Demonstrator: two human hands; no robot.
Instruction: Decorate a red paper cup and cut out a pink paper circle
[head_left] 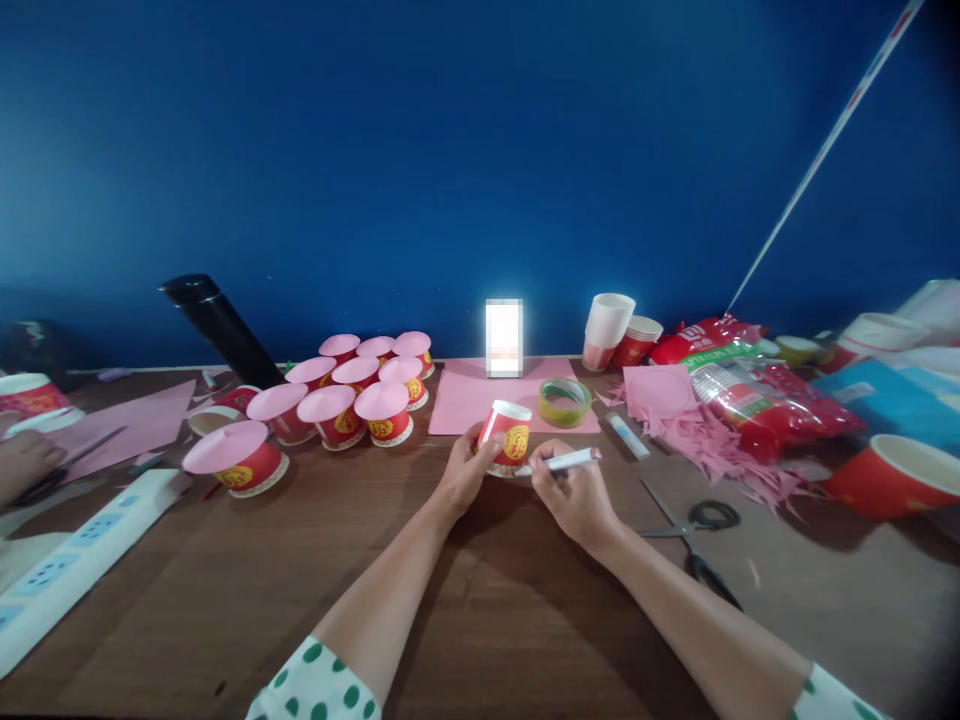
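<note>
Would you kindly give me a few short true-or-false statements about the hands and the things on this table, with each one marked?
1. The scissors lie open on the table. True.
2. The right hand holds the scissors. False: it holds a white pen-like tool.
3. The left hand holds a red cup. True.
4. The red cup wears a pink top. False: its upper end is plain white.
5. The tape roll rests on pink paper. True.

Scissors (685, 531) (open) lie on the brown table (510, 640).
</note>
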